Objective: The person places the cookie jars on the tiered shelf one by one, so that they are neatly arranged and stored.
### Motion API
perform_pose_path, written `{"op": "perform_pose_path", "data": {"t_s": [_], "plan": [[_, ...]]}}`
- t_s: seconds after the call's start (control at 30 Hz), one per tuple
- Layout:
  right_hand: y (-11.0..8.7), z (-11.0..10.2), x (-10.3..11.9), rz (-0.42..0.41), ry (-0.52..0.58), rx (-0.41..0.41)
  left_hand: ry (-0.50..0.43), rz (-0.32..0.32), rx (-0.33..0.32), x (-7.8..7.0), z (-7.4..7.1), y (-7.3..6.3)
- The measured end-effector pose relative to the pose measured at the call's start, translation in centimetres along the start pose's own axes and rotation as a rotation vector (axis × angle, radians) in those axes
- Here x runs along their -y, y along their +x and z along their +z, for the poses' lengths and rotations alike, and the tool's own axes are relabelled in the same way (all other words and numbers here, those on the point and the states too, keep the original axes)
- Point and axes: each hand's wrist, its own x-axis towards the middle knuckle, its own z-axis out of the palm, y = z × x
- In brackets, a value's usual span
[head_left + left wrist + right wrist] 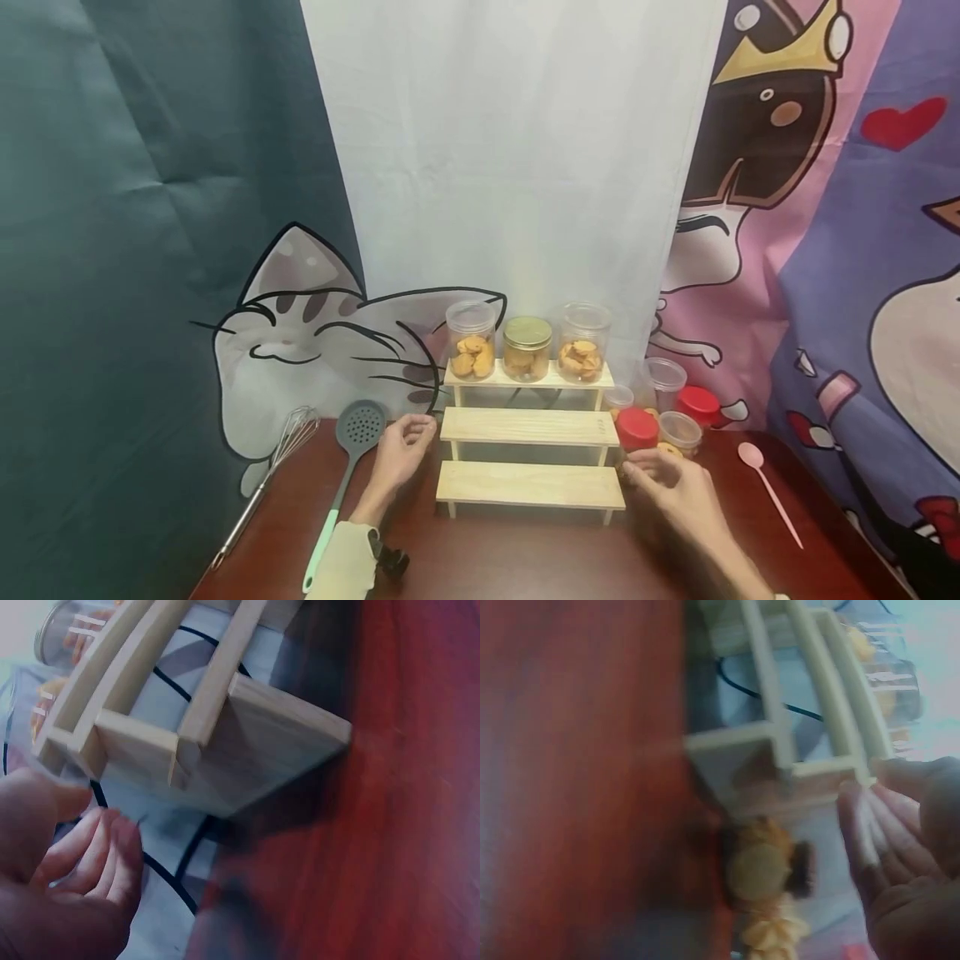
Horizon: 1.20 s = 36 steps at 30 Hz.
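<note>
A three-step wooden stand (528, 425) stands on the table between the two hands. On its top step are two clear jars of cookies, one on the left (471, 354) and one on the right (581, 354), with a gold-lidded jar (527, 354) between them. My left hand (401, 454) hovers off the stand's left side. Its fingers (120, 855) are loosely bent around nothing. Close by the stand's right side is my right hand (678, 492), its thumb and fingers (855, 825) loosely bent; whether they touch the wood is hard to tell in the blurred right wrist view.
Right of the stand cluster a red-lidded jar (637, 429), another red lid (699, 406) and clear containers (680, 432). A pink spoon (772, 500) lies at the far right. On the left are a slotted turner (362, 423) and a whisk (292, 442).
</note>
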Motion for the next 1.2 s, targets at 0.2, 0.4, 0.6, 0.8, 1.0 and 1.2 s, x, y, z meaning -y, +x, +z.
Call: {"op": "perform_pose_path", "data": {"t_s": [0.2, 0.4, 0.6, 0.8, 1.0, 1.2], "plan": [[2.7, -2.0, 1.1, -0.133, -0.080, -0.136, 0.019, -0.010, 0.164, 1.1, -1.0, -1.3], [4.5, -2.2, 0.9, -0.330, -0.302, -0.068, 0.032, -0.014, 0.234, 2.1, -0.9, -2.2], [4.9, -1.7, 0.4, -0.371, -0.346, -0.033, -0.004, -0.010, 0.290, 2.0, -0.7, -2.6], [5.5, -1.3, 0.1, -0.373, -0.399, -0.032, -0.104, -0.041, 0.366, 2.6, -0.8, -3.1], [5.6, -1.2, -0.2, -0.365, -0.416, -0.031, -0.222, -0.080, 0.401, 3.0, -0.7, -3.4], [5.8, -1.3, -0.4, -0.368, -0.400, -0.038, -0.270, -0.100, 0.348, 3.1, 0.0, -3.4]]}}
